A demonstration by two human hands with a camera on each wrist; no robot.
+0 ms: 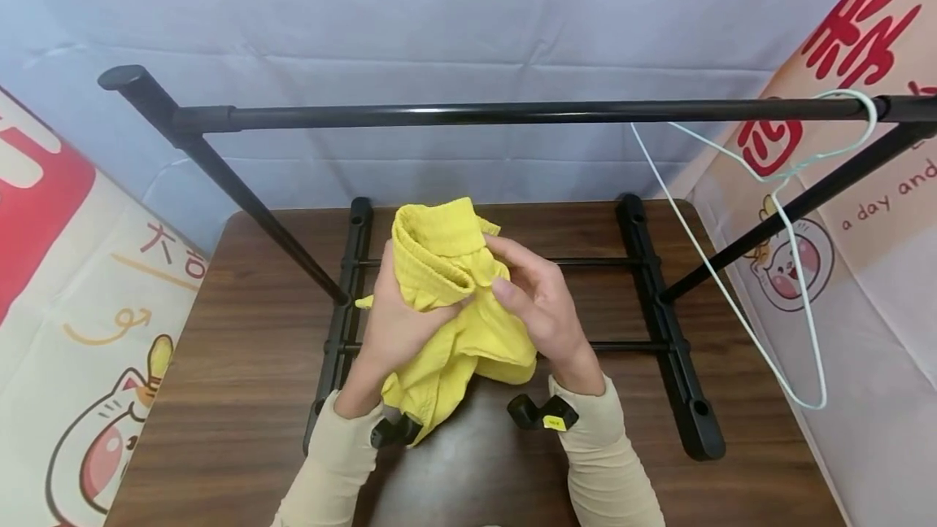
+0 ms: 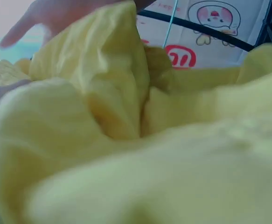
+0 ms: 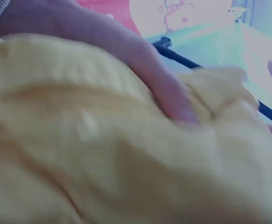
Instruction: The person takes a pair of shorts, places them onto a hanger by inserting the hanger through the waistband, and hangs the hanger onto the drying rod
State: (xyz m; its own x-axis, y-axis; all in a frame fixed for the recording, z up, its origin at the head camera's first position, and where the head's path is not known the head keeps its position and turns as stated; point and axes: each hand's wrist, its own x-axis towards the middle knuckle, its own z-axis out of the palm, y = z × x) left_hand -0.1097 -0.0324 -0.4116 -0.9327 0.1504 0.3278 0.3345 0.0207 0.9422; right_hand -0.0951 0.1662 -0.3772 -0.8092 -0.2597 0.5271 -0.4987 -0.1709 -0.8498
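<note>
Yellow garment (image 1: 479, 336), bunched, is above the bench (image 1: 220, 397), between centre and back edge, gripped by the left hand (image 1: 398, 330), while the right hand (image 1: 545, 307) touches its side, thumb and fingers parted.

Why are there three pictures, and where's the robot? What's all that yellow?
There's no robot here, just a person's two bare hands. The big picture comes from a camera on the person's head, looking down. The blurry ones come from a camera on each wrist, so close that yellow cloth fills most of the view. The left hand grips the cloth, and the right hand is touching it. A black rack stands on the brown table, with a pale hanger on its bar.
</note>
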